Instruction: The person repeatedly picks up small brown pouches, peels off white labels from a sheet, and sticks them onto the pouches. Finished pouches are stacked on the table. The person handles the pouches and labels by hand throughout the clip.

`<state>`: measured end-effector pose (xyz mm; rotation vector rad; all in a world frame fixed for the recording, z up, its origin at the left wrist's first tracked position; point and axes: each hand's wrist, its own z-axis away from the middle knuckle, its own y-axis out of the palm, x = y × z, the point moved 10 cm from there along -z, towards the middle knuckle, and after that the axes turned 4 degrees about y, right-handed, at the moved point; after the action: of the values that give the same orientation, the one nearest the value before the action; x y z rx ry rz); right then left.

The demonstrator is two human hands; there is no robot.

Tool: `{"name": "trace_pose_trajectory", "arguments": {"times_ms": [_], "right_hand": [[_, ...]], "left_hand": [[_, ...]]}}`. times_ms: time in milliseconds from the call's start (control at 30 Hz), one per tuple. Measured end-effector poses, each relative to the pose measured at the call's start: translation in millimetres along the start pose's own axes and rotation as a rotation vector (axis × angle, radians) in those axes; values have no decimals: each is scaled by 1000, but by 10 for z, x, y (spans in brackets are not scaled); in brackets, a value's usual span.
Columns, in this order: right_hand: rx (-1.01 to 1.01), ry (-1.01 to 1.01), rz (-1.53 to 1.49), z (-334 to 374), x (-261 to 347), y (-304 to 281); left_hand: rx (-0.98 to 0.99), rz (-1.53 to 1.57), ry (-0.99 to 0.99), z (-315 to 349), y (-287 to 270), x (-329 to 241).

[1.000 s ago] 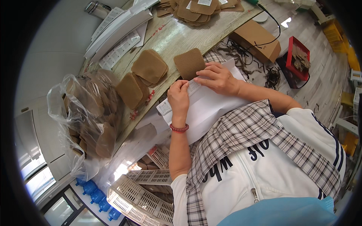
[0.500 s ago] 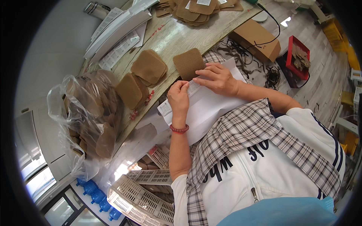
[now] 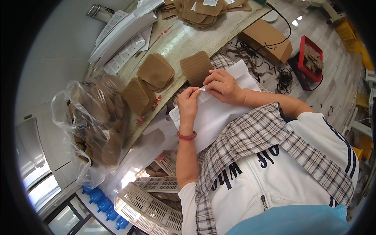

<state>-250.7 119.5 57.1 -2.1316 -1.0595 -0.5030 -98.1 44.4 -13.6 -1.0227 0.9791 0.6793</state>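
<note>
A white sheet of label stickers (image 3: 213, 113) lies across my lap, its far edge carrying a strip of printed labels. My left hand (image 3: 188, 103) pinches that edge between thumb and forefinger. My right hand (image 3: 225, 88) meets it there, fingertips closed on a small white corner of a label that lifts up between the two hands. Just beyond my right fingers, a single brown textured pad (image 3: 196, 67) with rounded corners rests at the table's near edge. To its left are two small stacks of similar pads (image 3: 154, 71), (image 3: 136, 96).
A clear plastic bag (image 3: 92, 121) full of brown pads stands at the table's left end. More pads (image 3: 201, 11) and stacked label sheets (image 3: 123, 35) lie on the table (image 3: 188, 37). Right, on the floor, are a cardboard box (image 3: 266, 39), dark scraps and a red box (image 3: 311, 58). White crates (image 3: 147, 207) stand below left.
My hands have drawn closer together along the sheet's edge. The right fingers have curled from lying flatter into a pinch, and a label corner now stands raised between the hands.
</note>
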Motion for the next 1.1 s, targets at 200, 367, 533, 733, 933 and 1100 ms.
{"name": "trace_pose_trajectory", "arguments": {"times_ms": [200, 367, 533, 733, 933, 1100], "right_hand": [[93, -102, -150, 57, 92, -42], [306, 295, -724, 167, -161, -45], [68, 724, -1152, 265, -668, -140], [-26, 797, -1229, 213, -749, -71], [-49, 894, -1091, 210, -822, -88], [116, 974, -1026, 79, -1007, -115]], "left_hand": [[156, 158, -127, 30, 88, 195], [107, 74, -117, 79, 54, 179], [-128, -714, 521, 290, 49, -795], [27, -891, 835, -31, 231, -1195], [-24, -978, 782, -410, 113, -916], [-74, -943, 851, -446, 173, -1103]]}}
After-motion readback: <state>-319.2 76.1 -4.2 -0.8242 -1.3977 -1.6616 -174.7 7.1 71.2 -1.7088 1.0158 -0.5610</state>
